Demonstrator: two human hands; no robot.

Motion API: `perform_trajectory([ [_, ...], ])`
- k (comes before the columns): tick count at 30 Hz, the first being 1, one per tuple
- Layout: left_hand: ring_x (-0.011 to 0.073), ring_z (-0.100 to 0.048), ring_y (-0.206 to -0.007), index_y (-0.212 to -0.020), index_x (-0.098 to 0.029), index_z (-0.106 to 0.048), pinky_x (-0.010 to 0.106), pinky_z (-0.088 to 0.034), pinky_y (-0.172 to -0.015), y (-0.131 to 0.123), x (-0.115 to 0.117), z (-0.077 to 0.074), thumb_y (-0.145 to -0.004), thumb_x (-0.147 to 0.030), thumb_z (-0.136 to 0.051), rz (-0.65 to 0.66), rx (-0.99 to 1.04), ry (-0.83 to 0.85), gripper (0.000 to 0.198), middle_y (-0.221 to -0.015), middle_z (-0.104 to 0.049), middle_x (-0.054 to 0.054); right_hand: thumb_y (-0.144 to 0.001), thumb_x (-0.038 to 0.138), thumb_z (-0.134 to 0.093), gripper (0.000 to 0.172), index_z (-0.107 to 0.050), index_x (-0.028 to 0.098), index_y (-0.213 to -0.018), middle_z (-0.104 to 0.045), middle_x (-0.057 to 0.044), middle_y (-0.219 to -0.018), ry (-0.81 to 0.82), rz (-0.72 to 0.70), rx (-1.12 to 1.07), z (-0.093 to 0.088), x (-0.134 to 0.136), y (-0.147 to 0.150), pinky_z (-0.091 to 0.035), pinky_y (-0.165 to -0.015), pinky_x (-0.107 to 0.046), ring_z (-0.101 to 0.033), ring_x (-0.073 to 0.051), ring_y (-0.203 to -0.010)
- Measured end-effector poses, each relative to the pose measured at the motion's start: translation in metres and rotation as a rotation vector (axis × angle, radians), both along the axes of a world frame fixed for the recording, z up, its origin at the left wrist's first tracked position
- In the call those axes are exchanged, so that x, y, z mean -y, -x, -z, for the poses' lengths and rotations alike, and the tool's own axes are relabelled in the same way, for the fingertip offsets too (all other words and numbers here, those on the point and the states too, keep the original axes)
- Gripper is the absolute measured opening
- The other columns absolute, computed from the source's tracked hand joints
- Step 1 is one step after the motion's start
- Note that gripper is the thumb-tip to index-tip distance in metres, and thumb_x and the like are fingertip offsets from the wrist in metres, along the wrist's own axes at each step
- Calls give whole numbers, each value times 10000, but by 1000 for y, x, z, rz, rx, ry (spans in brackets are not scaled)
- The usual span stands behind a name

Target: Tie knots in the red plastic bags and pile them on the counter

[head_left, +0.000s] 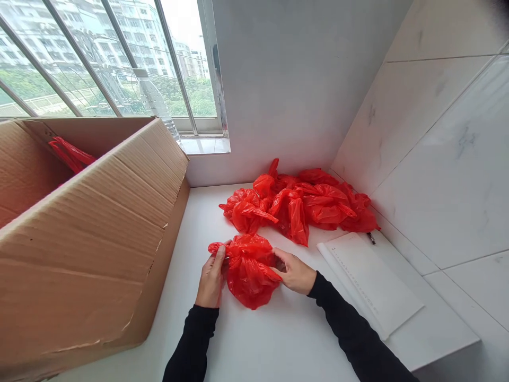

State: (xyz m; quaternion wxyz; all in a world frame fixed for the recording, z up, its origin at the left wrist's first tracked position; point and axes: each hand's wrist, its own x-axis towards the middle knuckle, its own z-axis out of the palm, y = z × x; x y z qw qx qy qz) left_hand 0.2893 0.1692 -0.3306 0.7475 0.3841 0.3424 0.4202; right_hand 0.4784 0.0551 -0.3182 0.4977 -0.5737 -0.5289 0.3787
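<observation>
A crumpled red plastic bag (253, 276) is between my two hands, low over the white tabletop (290, 339). On its left side, my left hand (212, 277) pinches a twisted end of the bag between thumb and fingers. My right hand (295, 270) grips the bag's right edge, thumb in front and fingers partly hidden behind the plastic. Just beyond it lies a heap of more crumpled red plastic bags (294, 204), several of them bunched or knotted, against the wall.
A large open cardboard box (99, 239) with red plastic inside stands at the left. A clear bottle (155, 101) is on the windowsill behind it. To the right lie a white notepad (374, 281) and a dark pen (371, 238), near the tiled wall.
</observation>
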Motion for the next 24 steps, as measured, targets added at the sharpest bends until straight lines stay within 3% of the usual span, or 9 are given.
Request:
perform_trajectory([
  [3, 229, -706, -862, -1142, -162, -695, 299, -563, -755, -3, 2, 2, -756, -506, -754, -35, -43, -45, 521, -1004, -752, 80, -716, 323, -795, 838, -408, 275, -1458, -540, -113, -1289, -49, 166, 307, -4, 16, 8, -463, -996, -478, -531, -288, -1145],
  [5, 215, -694, -869, -1135, -187, -708, 291, -554, -759, -4, 6, 2, -770, -521, -734, -78, -88, -106, 496, -1037, -745, 63, -699, 314, -806, 909, -360, 302, -1491, -531, -112, -1270, -107, 214, 424, -9, 26, 14, -423, -1039, -505, -492, -307, -1181],
  [6, 212, -687, -878, -1127, -194, -714, 287, -549, -762, -5, 8, 2, -781, -530, -720, -92, -115, -139, 483, -1050, -741, 60, -724, 321, -792, 833, -410, 315, -1465, -560, -102, -1216, -127, 203, 447, -12, 30, 18, -433, -1020, -497, -509, -301, -1143],
  [9, 200, -665, -874, -1105, -208, -720, 276, -530, -758, -4, 13, 0, -808, -547, -681, -90, -168, -211, 453, -1047, -730, 53, -893, 359, -635, 345, -644, 321, -1236, -662, -64, -1015, -179, 121, 401, -22, 37, 27, -483, -891, -413, -579, -247, -967],
  [10, 192, -656, -861, -1088, -206, -721, 270, -524, -749, -3, 13, -2, -811, -548, -676, -90, -180, -237, 442, -1030, -726, 51, -937, 359, -574, 255, -682, 307, -1162, -680, -55, -967, -200, 106, 360, -25, 39, 29, -485, -853, -386, -591, -227, -918],
  [13, 137, -594, -717, -913, -173, -723, 213, -483, -656, 3, 8, -8, -796, -534, -697, -180, -234, -316, 380, -808, -685, 18, -984, 352, -492, 246, -699, 252, -1071, -657, -29, -831, -244, 107, 222, -32, 49, 30, -478, -746, -325, -589, -174, -756],
  [17, 76, -401, -475, -721, -178, -598, 170, -335, -439, 12, -2, -27, -809, -517, -682, -322, -246, -287, 360, -505, -469, -68, -993, 347, -470, 256, -698, 230, -1003, -524, 16, -687, -226, 90, 154, -31, 69, 26, -437, -639, -286, -505, -131, -602],
  [21, 85, -380, -374, -740, -194, -545, 193, -308, -363, 12, -2, -45, -842, -527, -619, -233, -196, -218, 356, -445, -458, -75, -994, 335, -464, 245, -683, 231, -966, -574, -4, -756, -194, 112, 138, -30, 79, 25, -452, -692, -293, -554, -147, -686],
  [24, 86, -392, -356, -755, -205, -511, 183, -318, -339, 11, 0, -49, -825, -546, -622, -241, -167, -179, 366, -436, -438, -90, -988, 337, -462, 247, -679, 236, -927, -612, -27, -813, -192, 104, 195, -34, 82, 27, -455, -728, -310, -571, -171, -760],
])
